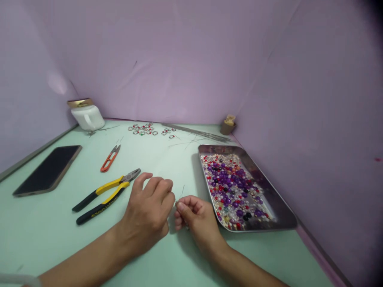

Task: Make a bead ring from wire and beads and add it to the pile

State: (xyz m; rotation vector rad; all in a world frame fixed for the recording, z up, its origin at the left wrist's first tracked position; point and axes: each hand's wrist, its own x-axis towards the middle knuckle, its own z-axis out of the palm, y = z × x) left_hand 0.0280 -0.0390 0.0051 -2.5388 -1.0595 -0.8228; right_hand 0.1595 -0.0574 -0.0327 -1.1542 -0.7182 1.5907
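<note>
My right hand [200, 218] pinches a thin wire [181, 194] between thumb and forefinger. The wire's free end sticks up above the fingertips, and small pale beads [187, 226] show below the curled fingers. Close beside it on the left is my left hand [152, 205], its back to the camera and fingers bent inward. Its thumb and fingertips are mostly hidden, so whatever they grip does not show. Yellow and black pliers [109, 194] lie on the table just left of that hand. To the right of my right hand stands a metal tray [263, 179] of mixed beads [229, 181].
Orange thread snips [110, 158] and a phone [48, 170] lie at left. Several small beaded rings [143, 128] and a bundle of wires [197, 131] lie at the back. A white jar [88, 116] and a small brown pot [228, 126] stand near the purple walls [191, 59].
</note>
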